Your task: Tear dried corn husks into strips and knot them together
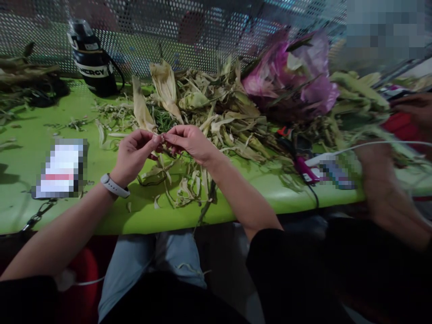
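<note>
My left hand [133, 150] and my right hand [191, 141] meet fingertip to fingertip above the green table [111, 211]. Both are closed in a pinch; whatever lies between the fingers is too small to make out. Just behind them, dry corn husks [164, 87] stand around a small heap of green strands [164, 119]. Torn husk strips [189, 186] lie below my hands, near the table's front edge. To the right of my right hand spreads a larger pile of husks [236, 128].
A black bottle [94, 69] stands at the back left, before a perforated metal panel [141, 31]. At left lies a phone [62, 166]. A pink plastic bag [290, 76] sits behind the husks. At right are a white cable [357, 145], another phone [339, 173] and another person's arm [381, 180].
</note>
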Action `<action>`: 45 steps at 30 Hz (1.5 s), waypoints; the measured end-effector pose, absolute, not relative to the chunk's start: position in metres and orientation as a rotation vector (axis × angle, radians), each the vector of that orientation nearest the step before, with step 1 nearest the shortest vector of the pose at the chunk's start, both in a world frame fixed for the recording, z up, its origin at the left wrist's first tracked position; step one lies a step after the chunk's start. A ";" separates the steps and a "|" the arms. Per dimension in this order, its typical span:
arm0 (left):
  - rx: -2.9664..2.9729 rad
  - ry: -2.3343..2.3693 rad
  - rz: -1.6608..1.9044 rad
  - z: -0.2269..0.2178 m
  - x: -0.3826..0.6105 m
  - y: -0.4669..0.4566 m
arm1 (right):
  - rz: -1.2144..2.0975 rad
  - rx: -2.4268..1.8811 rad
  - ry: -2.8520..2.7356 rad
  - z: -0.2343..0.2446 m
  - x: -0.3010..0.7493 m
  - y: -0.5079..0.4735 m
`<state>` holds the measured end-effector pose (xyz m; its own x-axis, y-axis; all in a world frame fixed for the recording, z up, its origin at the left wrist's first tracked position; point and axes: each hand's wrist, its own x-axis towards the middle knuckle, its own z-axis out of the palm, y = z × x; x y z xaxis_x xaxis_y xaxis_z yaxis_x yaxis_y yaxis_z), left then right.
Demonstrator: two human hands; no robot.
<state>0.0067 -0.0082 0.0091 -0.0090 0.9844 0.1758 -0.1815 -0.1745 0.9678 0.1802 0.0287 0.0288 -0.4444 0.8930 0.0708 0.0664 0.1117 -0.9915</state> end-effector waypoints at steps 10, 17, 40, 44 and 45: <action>1.059 1.019 1.490 0.012 -0.002 0.000 | 0.458 -0.891 -2.733 0.035 0.196 0.014; 1.022 1.026 1.458 0.011 -0.001 0.000 | 0.174 -1.058 -2.825 0.012 0.182 0.017; 1.237 0.792 1.581 0.006 0.005 -0.011 | 1.533 -0.623 -1.660 0.014 0.181 0.035; 1.171 0.796 1.608 0.004 0.007 -0.010 | 1.550 -0.628 -1.575 0.012 0.177 0.034; 1.145 0.802 1.617 0.003 0.008 -0.009 | 1.552 -0.634 -1.553 0.011 0.175 0.034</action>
